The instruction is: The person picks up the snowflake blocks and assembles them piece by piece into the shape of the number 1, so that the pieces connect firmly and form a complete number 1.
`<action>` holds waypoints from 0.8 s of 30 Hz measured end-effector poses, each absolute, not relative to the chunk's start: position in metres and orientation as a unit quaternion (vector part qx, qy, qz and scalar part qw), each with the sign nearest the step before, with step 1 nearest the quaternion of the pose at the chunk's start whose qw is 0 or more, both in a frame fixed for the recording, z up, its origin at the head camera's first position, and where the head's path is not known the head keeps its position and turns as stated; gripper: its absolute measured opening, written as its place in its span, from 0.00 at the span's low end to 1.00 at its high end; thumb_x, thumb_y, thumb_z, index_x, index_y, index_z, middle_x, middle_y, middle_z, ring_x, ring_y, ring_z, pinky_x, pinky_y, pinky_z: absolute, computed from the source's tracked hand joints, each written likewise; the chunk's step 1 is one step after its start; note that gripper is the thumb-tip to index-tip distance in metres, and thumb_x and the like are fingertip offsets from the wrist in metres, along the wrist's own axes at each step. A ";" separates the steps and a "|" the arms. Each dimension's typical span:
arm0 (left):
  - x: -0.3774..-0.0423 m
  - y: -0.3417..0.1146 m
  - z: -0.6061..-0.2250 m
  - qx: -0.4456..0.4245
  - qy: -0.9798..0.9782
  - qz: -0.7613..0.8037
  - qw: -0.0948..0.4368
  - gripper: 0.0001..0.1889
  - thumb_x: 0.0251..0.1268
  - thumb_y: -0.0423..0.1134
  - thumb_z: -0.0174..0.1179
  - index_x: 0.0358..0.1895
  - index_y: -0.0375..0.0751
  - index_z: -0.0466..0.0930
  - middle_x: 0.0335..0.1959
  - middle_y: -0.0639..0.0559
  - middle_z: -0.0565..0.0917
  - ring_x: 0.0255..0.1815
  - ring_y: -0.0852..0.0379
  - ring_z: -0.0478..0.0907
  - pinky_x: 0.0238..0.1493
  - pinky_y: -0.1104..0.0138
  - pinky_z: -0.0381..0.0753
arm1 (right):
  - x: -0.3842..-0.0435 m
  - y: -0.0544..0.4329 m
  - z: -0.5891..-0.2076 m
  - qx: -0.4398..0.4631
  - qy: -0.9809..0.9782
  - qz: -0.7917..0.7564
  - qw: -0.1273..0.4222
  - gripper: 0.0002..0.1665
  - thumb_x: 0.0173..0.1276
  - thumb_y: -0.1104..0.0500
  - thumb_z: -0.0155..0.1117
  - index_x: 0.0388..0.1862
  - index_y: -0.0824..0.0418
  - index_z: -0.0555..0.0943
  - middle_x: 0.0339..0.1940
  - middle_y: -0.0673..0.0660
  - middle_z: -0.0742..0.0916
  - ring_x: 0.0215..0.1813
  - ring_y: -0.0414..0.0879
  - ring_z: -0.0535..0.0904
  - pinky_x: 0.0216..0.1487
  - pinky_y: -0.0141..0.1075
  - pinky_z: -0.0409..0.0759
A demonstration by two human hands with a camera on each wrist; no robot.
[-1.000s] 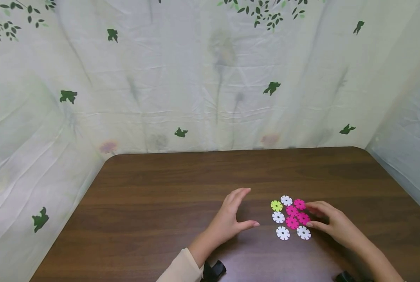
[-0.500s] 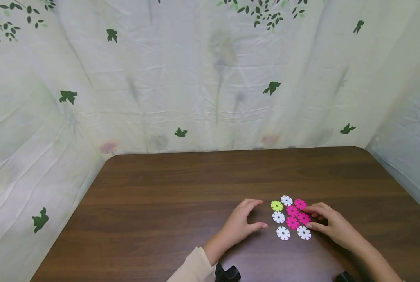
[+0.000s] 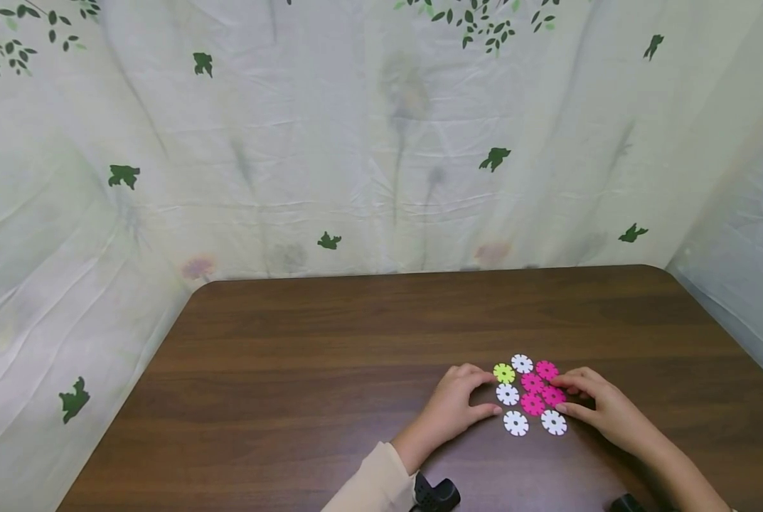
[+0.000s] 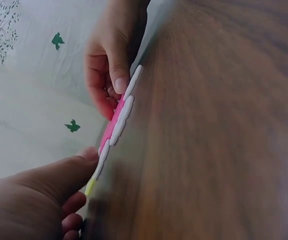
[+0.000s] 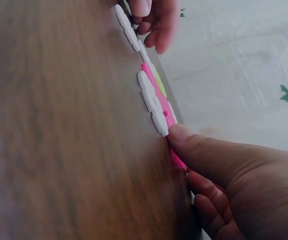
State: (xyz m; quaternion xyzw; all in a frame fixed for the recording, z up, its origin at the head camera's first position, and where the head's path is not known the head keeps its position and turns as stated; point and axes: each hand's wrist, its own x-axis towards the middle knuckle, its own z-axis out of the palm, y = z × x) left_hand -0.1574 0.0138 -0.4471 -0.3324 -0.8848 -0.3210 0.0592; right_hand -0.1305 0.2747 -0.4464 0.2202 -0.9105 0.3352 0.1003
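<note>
Left hand: nine o'clock of discs, fingers parted, empty
Right hand: three o'clock, fingers flanking pink disc, grip unclear

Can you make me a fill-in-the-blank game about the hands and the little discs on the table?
1. The hand nearest the yellow-green disc is the person's ____ hand.
2. The head view shows four pink discs and four ____ discs.
3. The number of yellow-green discs in the head view is ____.
4. The table is coloured ____.

Missing words: left; white; one; brown.
</note>
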 end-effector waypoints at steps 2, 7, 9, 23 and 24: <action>-0.157 0.017 -0.447 -0.329 -0.894 -0.296 0.067 0.20 0.51 0.50 0.64 0.47 0.47 0.80 0.43 0.57 0.76 0.45 0.60 0.70 0.48 0.72 0.66 | -0.131 0.275 -0.447 0.221 -0.911 0.334 0.100 0.19 0.50 0.63 0.70 0.43 0.63 0.80 0.41 0.50 0.76 0.37 0.35 0.71 0.37 0.25 0.71; -0.158 0.022 -0.446 -0.315 -0.909 -0.260 0.076 0.18 0.49 0.53 0.64 0.44 0.52 0.81 0.41 0.60 0.74 0.42 0.62 0.68 0.44 0.72 0.65 | -0.131 0.275 -0.447 0.222 -0.911 0.333 0.100 0.19 0.50 0.64 0.70 0.43 0.64 0.79 0.41 0.50 0.76 0.37 0.36 0.71 0.37 0.26 0.71; -0.158 0.024 -0.447 -0.309 -0.914 -0.250 0.077 0.19 0.49 0.55 0.64 0.45 0.54 0.81 0.41 0.60 0.74 0.41 0.62 0.67 0.42 0.73 0.64 | -0.131 0.275 -0.447 0.220 -0.912 0.332 0.099 0.19 0.50 0.63 0.70 0.43 0.63 0.79 0.41 0.50 0.76 0.37 0.36 0.71 0.38 0.26 0.72; -0.159 0.038 -0.445 -0.265 -0.934 -0.227 0.076 0.16 0.49 0.57 0.63 0.40 0.58 0.80 0.37 0.64 0.72 0.37 0.66 0.65 0.39 0.73 0.60 | -0.133 0.274 -0.445 0.221 -0.902 0.361 0.086 0.18 0.51 0.65 0.69 0.41 0.59 0.74 0.32 0.45 0.75 0.33 0.37 0.69 0.32 0.29 0.70; -0.159 0.038 -0.445 -0.264 -0.934 -0.228 0.078 0.16 0.49 0.57 0.63 0.40 0.57 0.80 0.37 0.64 0.72 0.37 0.66 0.65 0.39 0.73 0.60 | -0.133 0.273 -0.445 0.219 -0.902 0.364 0.083 0.18 0.52 0.65 0.69 0.41 0.59 0.74 0.31 0.45 0.75 0.32 0.37 0.69 0.31 0.29 0.70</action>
